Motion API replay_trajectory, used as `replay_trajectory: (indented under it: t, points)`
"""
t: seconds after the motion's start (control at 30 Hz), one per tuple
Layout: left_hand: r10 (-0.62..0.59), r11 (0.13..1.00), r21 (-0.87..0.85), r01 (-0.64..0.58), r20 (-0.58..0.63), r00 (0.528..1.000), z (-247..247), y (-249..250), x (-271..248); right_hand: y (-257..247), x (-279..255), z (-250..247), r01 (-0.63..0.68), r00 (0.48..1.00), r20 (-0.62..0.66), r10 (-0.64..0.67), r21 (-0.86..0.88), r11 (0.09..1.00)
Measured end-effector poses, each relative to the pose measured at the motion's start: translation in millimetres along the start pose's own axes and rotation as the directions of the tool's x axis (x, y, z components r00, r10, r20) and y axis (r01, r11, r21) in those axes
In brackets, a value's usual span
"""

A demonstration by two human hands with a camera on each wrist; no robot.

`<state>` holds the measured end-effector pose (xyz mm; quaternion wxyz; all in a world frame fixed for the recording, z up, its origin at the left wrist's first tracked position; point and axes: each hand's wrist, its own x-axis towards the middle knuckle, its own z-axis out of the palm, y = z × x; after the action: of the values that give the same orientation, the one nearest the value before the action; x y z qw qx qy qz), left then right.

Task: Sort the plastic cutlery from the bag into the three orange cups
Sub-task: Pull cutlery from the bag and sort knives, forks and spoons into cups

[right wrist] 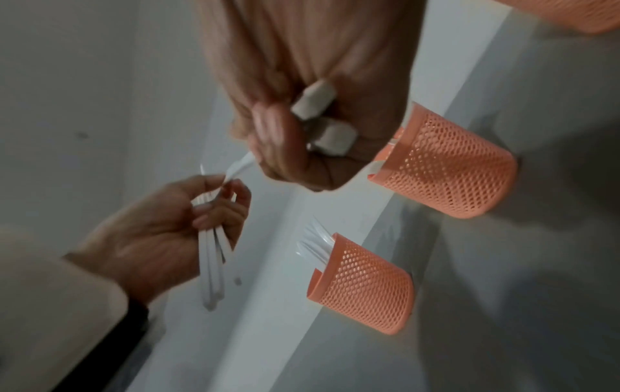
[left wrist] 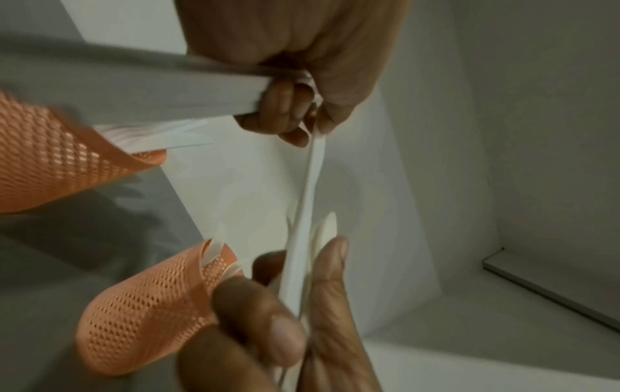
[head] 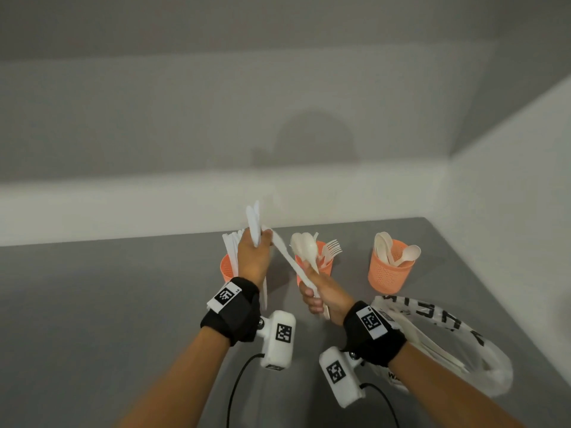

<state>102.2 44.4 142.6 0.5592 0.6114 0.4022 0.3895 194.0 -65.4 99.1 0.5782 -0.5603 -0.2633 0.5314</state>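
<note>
Three orange mesh cups stand in a row: the left cup (head: 226, 268) has knives, the middle cup (head: 327, 267) forks, the right cup (head: 390, 273) spoons. My left hand (head: 258, 251) is raised in front of the left cup and grips a small bundle of white knives (head: 254, 225), blades up. My right hand (head: 319, 293) grips several spoons (head: 306, 250) and one white knife (head: 289, 261). That knife slants up to the left hand, whose fingers (left wrist: 295, 127) pinch its far end. Handle ends (right wrist: 313, 104) stick out of my right fist (right wrist: 302, 148).
The printed plastic bag (head: 448, 338) lies on the grey table (head: 108, 304) at the right, behind my right wrist, with more cutlery inside. A white wall runs close behind the cups and along the table's right edge.
</note>
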Motion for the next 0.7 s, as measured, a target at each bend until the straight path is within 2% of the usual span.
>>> replay_trajectory:
  t: [0.07,0.2,0.3,0.37,0.47,0.53,0.6,0.7]
  points:
    - [-0.039,0.998,-0.053,0.038,-0.013,0.999,-2,-1,-4,-2,2,-2,0.017,1.000,-0.025,-0.016,0.025,1.000]
    - [-0.087,0.985,-0.141,0.102,0.111,0.990,2,-11,-24,1,10,1,0.053,0.999,-0.003,-0.053,0.029,0.998]
    - [-0.144,0.964,-0.207,0.166,0.118,0.983,3,-21,-29,4,10,6,0.042,0.999,0.027,-0.042,-0.023,0.999]
    - [-0.179,0.948,-0.250,0.195,0.085,0.980,-1,-25,-23,6,9,8,0.037,0.999,0.017,-0.035,-0.084,0.996]
    - [-0.216,0.928,-0.308,0.210,0.013,0.976,-17,-29,-3,9,7,4,0.017,0.997,-0.074,-0.030,-0.166,0.986]
    - [-0.172,0.953,-0.261,0.153,-0.050,0.984,-31,-28,16,8,3,-2,-0.003,0.996,-0.093,-0.015,-0.189,0.982]
    - [-0.085,0.981,-0.186,0.058,-0.142,0.986,-44,-24,38,6,1,-9,-0.036,0.997,-0.074,0.027,-0.128,0.991]
    - [-0.016,0.988,-0.153,-0.028,-0.277,0.961,-56,-13,67,-2,-2,-17,-0.138,0.990,0.006,0.138,0.095,0.986]
